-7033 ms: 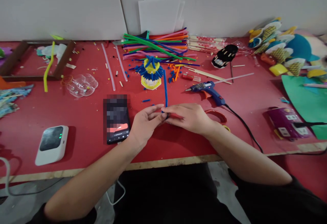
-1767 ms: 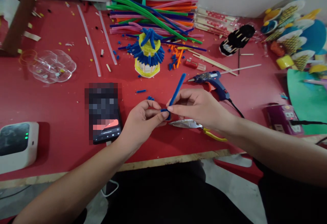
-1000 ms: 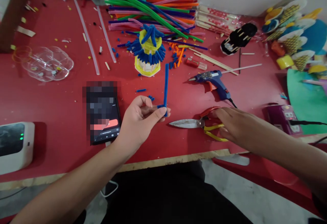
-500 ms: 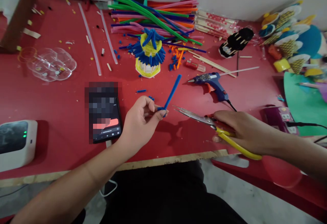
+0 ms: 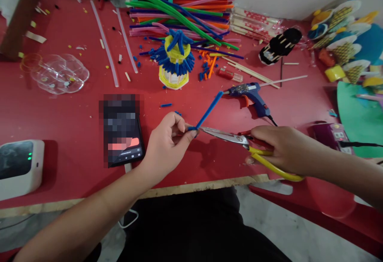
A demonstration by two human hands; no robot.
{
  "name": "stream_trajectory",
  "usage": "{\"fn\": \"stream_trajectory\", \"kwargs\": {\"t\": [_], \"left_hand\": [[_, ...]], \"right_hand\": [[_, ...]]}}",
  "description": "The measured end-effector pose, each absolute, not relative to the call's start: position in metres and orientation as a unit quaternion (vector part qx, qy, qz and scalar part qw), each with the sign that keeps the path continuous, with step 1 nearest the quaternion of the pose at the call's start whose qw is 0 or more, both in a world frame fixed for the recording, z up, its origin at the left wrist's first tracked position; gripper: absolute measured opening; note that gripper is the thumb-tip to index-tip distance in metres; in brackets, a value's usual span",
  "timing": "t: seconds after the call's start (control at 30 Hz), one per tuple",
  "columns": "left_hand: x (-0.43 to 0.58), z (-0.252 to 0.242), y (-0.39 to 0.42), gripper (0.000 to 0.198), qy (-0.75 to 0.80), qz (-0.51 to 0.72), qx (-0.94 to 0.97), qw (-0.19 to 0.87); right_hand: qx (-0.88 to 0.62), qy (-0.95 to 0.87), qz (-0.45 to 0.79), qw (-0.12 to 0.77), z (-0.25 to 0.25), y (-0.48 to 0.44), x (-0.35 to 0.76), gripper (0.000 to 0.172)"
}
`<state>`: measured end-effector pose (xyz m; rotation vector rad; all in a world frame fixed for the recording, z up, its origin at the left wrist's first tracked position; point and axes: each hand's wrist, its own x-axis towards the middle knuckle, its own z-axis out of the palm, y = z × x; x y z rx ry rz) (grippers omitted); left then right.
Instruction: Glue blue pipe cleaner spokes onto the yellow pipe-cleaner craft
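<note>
Between thumb and fingers, my left hand (image 5: 169,146) pinches a blue pipe cleaner (image 5: 210,109) that sticks up and to the right. My right hand (image 5: 284,150) grips yellow-handled scissors (image 5: 229,136), whose tips meet the pipe cleaner close to my left fingertips. The blades look nearly closed; whether they cut into it I cannot tell. Beyond my hands stands a small tower model (image 5: 176,60) in blue, yellow and white. A short blue piece (image 5: 166,105) lies in front of it.
A blue glue gun (image 5: 249,94) lies beyond the scissors, its cord running right. Left of my hand rests a phone (image 5: 124,134). Many coloured pipe cleaners (image 5: 179,12) are heaped at the back. A black model (image 5: 281,46) stands at the right, a clear plastic tray (image 5: 61,74) at the left.
The scissors have moved left until their tips reach the pipe cleaner, and their blades have drawn together. The pipe cleaner leans further right. My left hand has shifted slightly right.
</note>
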<state>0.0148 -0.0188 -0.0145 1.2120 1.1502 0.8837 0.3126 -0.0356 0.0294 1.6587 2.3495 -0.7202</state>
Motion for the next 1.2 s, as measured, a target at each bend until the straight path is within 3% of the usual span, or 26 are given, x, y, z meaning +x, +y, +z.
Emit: {"fn": "stream_trajectory", "kwargs": {"t": [0.5,0.63,0.83,1.07,1.2], "left_hand": [[0.017,-0.015,-0.018,0.027,0.492,0.376,0.530,0.579],[0.017,-0.014,-0.018,0.027,0.496,0.371,0.529,0.580],[0.016,-0.012,-0.018,0.027,0.502,0.357,0.529,0.584],[0.014,-0.013,-0.018,0.026,0.499,0.331,0.530,0.600],[0.015,-0.011,-0.017,0.026,0.503,0.353,0.494,0.615]], "right_hand": [[0.546,0.797,-0.246,0.081,0.030,-0.029,0.309,0.062],[0.522,0.822,-0.216,0.069,0.030,-0.029,0.310,0.059],[0.475,0.841,-0.214,0.145,0.031,-0.028,0.307,0.049],[0.496,0.816,-0.262,0.141,0.025,-0.029,0.310,0.045],[0.512,0.813,-0.212,0.176,0.025,-0.028,0.319,0.043]]}}
